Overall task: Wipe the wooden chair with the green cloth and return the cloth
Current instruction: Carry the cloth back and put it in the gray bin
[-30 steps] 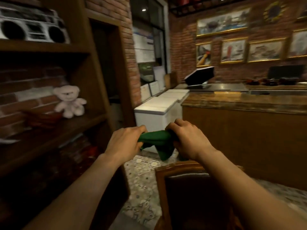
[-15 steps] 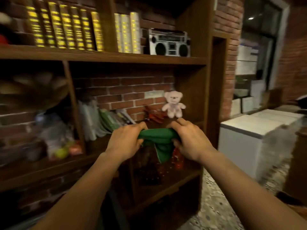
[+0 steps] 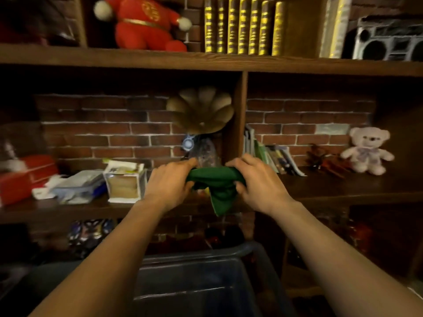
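The green cloth point(image 3: 216, 186) is bunched between both hands at the centre of the view, one corner hanging down. My left hand point(image 3: 170, 183) grips its left end and my right hand point(image 3: 258, 181) grips its right end. Both are held in the air in front of the middle shelf point(image 3: 343, 186) of a dark wooden bookcase. The wooden chair is out of view.
A dark plastic bin point(image 3: 201, 277) stands below my forearms. The shelf holds a gramophone horn point(image 3: 201, 110), a small box point(image 3: 124, 181), a red box point(image 3: 25, 177), leaning books point(image 3: 272, 156) and a pale teddy bear point(image 3: 368, 151). Above are a red plush toy point(image 3: 144, 24), gold-spined books point(image 3: 242, 25) and a boombox point(image 3: 386, 40).
My view has swung left, away from the chair and counter, and now faces the bookcase head-on. Both hands have kept their grip on the green cloth throughout.
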{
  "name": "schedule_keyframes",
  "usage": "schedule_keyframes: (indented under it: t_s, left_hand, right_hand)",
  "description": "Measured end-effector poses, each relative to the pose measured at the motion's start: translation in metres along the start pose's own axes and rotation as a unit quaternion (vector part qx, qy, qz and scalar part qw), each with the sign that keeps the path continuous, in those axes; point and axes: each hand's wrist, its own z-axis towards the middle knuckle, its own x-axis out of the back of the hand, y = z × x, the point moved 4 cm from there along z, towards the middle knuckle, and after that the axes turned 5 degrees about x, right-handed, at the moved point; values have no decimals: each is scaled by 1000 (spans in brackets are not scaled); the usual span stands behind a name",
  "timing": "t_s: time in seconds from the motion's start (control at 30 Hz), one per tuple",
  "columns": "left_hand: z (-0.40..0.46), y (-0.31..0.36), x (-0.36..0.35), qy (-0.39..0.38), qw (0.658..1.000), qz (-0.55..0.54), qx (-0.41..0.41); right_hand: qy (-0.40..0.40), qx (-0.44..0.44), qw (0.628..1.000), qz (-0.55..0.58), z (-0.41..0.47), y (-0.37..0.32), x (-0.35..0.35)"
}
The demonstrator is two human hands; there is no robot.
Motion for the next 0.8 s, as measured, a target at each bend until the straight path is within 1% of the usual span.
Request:
schedule_keyframes:
  t_s: [0.17,0.33,0.4,0.6,0.8]
  left_hand:
    - [-16,-40,0,-4,999,16,36]
    - [-20,-62,-19,-20,997,28,63]
    - [-17,-66,-33,-29,996,28,76]
    - [-7,-66,-88,-88,991,35,94]
    - [-16,-73,-148,-142,981,36,124]
  right_hand:
    - [-2,30,999,26,26,-23,-36]
    - [-11,40,998,55,40,-24,-69]
    - [-20,45,997,62,43,-17,-84]
    - [-41,32,994,94,38,20,-132]
    - [-89,22,988,126,27,46,-193]
